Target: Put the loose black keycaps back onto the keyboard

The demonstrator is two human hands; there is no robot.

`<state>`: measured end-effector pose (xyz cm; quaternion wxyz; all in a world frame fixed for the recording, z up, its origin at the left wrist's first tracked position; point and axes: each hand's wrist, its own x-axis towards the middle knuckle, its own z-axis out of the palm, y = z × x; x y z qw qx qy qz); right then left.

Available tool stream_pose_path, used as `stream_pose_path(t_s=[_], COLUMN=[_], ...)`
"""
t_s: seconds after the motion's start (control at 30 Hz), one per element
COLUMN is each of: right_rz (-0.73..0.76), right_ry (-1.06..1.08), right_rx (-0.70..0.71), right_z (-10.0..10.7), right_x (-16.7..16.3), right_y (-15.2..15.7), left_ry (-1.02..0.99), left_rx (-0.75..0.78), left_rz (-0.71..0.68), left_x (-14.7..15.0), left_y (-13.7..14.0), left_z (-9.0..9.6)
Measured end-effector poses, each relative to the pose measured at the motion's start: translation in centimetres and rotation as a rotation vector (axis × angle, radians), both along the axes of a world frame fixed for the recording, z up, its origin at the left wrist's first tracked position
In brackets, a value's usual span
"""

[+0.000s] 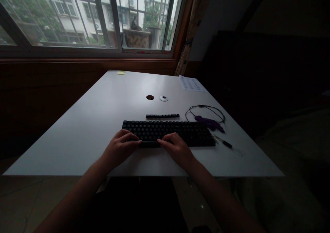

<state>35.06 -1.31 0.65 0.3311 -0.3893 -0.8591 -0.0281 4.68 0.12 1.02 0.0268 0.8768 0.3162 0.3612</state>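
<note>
A black keyboard (180,128) lies on the white table in front of me. At its front edge, a long bar that looks like the space bar (149,143) runs between my two hands. My left hand (122,145) is closed, with thumb and forefinger pinched at the bar's left end. The right end is between the thumb and forefinger of my right hand (176,148), also closed. Whether the bar is seated or lifted, I cannot tell. Just behind the keyboard lies a row of loose black keycaps (162,116).
Right of the keyboard are a coiled black cable (206,106), a purple cloth-like item (211,123) and a black-handled wire tool (227,143). Farther back are a cable hole (150,97), its round white cover (163,98), a printed sheet (192,84) and a yellow note (121,73).
</note>
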Motion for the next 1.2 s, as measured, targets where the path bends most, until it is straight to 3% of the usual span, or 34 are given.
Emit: stream_pose_path(t_s=[0.43,1.2], right_rz=[0.04,0.045], right_ry=[0.106,0.102], right_rx=[-0.001,-0.019], right_z=[0.26,0.05], right_x=[-0.02,0.11], right_y=[-0.03,0.08], left_ry=[0.005,-0.001], left_rx=[0.0,0.033], left_rz=[0.034,0.015], left_x=[0.33,0.28], left_y=[-0.05,-0.01], left_z=[-0.02,-0.11])
